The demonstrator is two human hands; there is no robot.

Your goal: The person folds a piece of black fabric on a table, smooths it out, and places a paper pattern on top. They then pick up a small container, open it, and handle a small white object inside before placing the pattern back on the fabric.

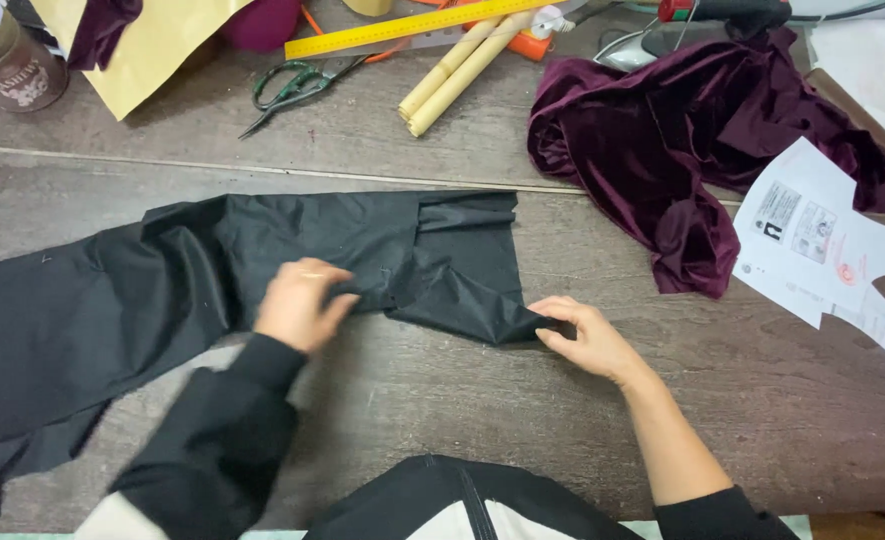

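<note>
A long piece of black fabric (162, 280) lies spread across the wooden table (782, 400), reaching off the left edge of the view. My left hand (300, 303) presses on its lower edge near the middle, fingers curled over a fold. My right hand (587, 335) pinches the fabric's lower right corner between thumb and fingers. The right end of the cloth is folded and creased between my two hands.
A heap of dark purple velvet (692, 140) lies at the right, beside white paper pattern pieces (822, 250). At the back are green-handled scissors (297, 85), a yellow ruler (412, 28), rolled cream paper (457, 72), an iron (632, 45), a round tin (12, 65) and yellow paper (147, 50).
</note>
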